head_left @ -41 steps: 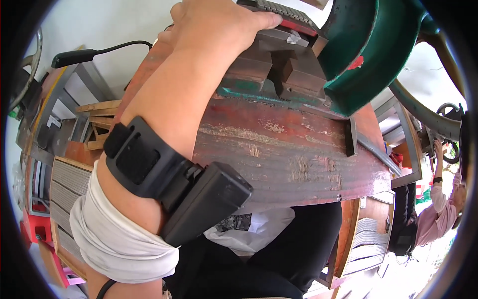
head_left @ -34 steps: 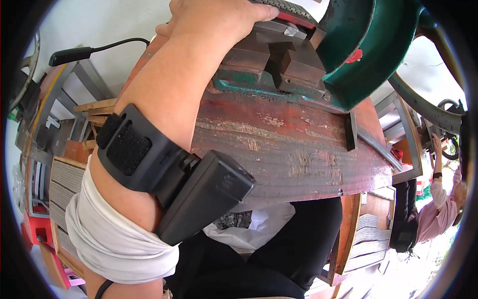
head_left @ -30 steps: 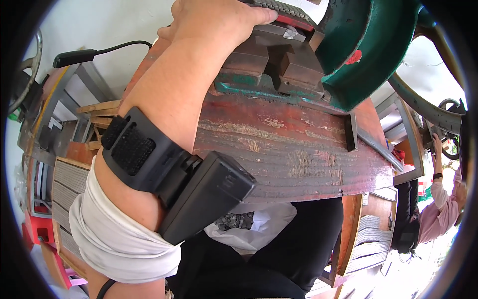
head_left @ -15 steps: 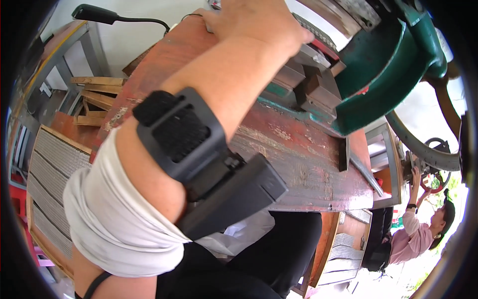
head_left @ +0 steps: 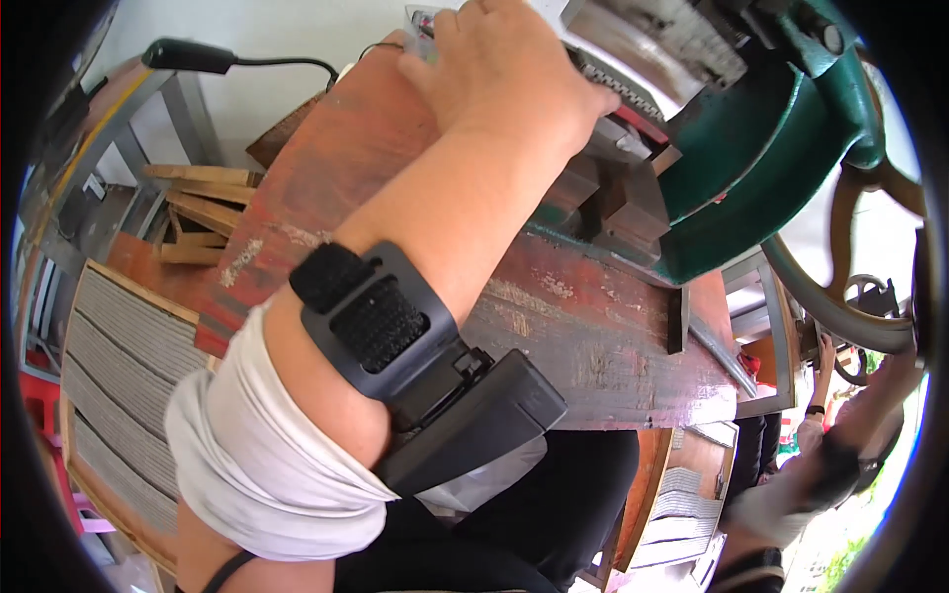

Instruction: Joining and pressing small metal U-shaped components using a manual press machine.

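My left hand (head_left: 509,84) reaches across the worn red wooden table to the top of the view. Its fingers are spread, some ending near the frame's top edge, and I see nothing gripped in them. The thumb side lies by a dark toothed strip (head_left: 633,91) with a red edge, in front of the green cast machine (head_left: 781,188). Left of the fingers is a clear plastic piece (head_left: 423,35). My right hand (head_left: 900,371), blurred at the far right, is by the rim of a large handwheel (head_left: 825,287); its fingers cannot be made out.
Metal blocks (head_left: 633,208) sit at the machine's base. A metal bar (head_left: 722,356) lies at the red table's (head_left: 593,366) right end. Trays of grey strips (head_left: 138,366) stand at left and lower right. Behind my right arm, another person's hand (head_left: 825,351) is at a second machine.
My left hand has come slightly down, toward me. My right arm has swung up into view at the right, covering much of the other person.
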Tool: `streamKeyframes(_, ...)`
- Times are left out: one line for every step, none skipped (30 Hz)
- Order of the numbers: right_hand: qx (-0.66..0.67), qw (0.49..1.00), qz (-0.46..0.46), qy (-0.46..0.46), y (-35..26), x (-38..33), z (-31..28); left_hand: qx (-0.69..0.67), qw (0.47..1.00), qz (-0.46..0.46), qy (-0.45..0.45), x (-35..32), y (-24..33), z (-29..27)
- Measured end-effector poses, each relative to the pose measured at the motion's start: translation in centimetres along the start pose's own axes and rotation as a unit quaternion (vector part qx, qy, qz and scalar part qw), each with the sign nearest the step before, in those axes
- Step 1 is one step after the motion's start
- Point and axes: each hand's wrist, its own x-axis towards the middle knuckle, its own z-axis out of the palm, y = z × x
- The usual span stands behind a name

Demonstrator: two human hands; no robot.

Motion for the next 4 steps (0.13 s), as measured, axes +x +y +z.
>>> streamKeyframes(-0.187, 0.978, -0.089, 0.023, 4.2, -4.8, 3.8, 0.015, 1.000, 0.005, 0.002, 0.4, 0.1, 0.4)
streamKeyframes(-0.363, 0.914, -0.179, 0.038, 11.4, -6.5, 6.9, 0.022, 1.000, -0.003, 0.005, 0.7, -0.9, 0.2)
streamKeyframes(-0.534, 0.801, -0.264, 0.054, 15.8, -7.5, 8.9, 0.016, 1.000, -0.007, 0.002, 0.7, -1.5, -0.4)
streamKeyframes(-0.534, 0.803, -0.261, 0.049, 19.2, -8.0, 7.9, 0.006, 1.000, -0.010, -0.020, 0.5, -2.0, -1.3)
